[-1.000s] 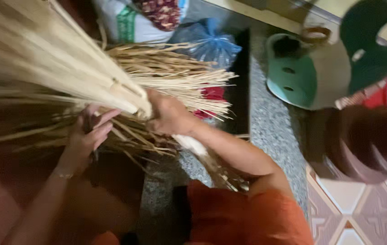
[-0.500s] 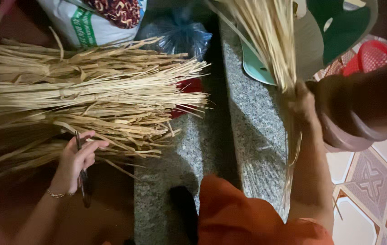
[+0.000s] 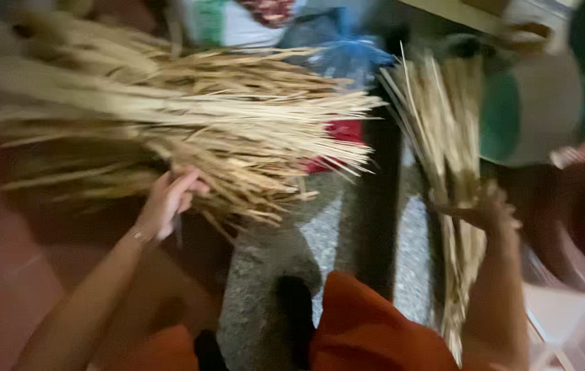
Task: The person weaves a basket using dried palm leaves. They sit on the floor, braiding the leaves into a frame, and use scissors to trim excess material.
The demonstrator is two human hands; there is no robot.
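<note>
Fingers of my left hand (image 3: 167, 200) half-curled, resting on big straw pile (image 3: 189, 137) lying across the floor. Right hand (image 3: 488, 211) fingers wrapped round smaller straw bundle (image 3: 443, 130), held upright. Blurry. Best grip low, stalks even, clear of pile.

the whole view is smeared by motion blur. beside the straw pile (image 3: 189, 130), the right hand's (image 3: 488, 209) grip cannot be made out behind the stalk bundle (image 3: 443, 137).
</note>
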